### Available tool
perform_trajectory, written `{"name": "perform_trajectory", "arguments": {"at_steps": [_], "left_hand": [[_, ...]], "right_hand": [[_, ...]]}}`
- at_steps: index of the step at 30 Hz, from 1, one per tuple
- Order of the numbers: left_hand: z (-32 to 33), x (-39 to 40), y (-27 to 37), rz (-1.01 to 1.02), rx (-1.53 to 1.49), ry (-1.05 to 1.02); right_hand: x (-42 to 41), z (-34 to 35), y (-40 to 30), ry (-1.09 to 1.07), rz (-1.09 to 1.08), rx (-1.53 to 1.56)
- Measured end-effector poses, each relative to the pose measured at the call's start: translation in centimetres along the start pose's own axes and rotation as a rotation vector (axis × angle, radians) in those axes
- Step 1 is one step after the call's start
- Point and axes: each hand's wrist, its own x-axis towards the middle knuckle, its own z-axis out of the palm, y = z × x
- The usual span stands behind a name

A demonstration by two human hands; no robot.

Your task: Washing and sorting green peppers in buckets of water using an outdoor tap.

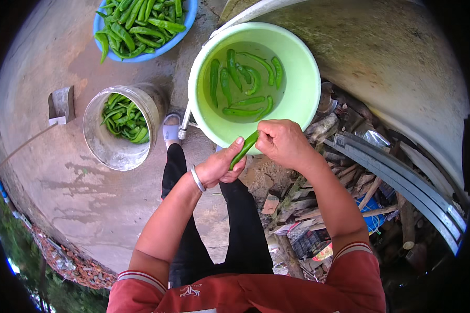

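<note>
A long green pepper (244, 151) is held between my two hands, above the near rim of a light green plastic basin (302, 94). My left hand (223, 162) is closed around its lower end, thumb along the top. The fingers of my right hand (284, 144) pinch the upper end, which they hide. In the basin, several green peppers (225, 85) lie in shallow water. To the left, a whitish plastic bucket (117, 156) contains many more green peppers (127, 121). A blue basin (192, 23) at the top is heaped with long green peppers (141, 29).
A long-handled dustpan (62, 103) stands on the concrete floor (55, 156) at left. A pale pipe (185, 125) runs beside the green basin. Firewood (297, 203) and long metal bars (395, 172) are piled at right, below a concrete wall (376, 58). My slippered foot (172, 127) is near the bucket.
</note>
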Motion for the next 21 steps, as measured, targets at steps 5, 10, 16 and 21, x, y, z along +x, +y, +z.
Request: {"name": "perform_trajectory", "arguments": {"at_steps": [5, 10, 16, 21], "left_hand": [[-0.4, 0.7, 1.7, 0.070, -0.331, -0.033], [-2.1, 10.3, 7.0, 0.317, -0.335, 0.590], [-9.5, 17.4, 6.4, 0.043, 1.441, 1.194], [-5.2, 17.0, 7.0, -0.441, 1.729, 0.615]], "right_hand": [[1.9, -0.6, 3.4, 0.197, -0.039, -0.163], [7.7, 2.2, 11.6, 0.370, 0.116, -0.431], [13.3, 9.4, 15.4, 0.138, 0.303, -0.647], [11.4, 9.6, 20.4, -0.202, 0.572, -0.380]]}}
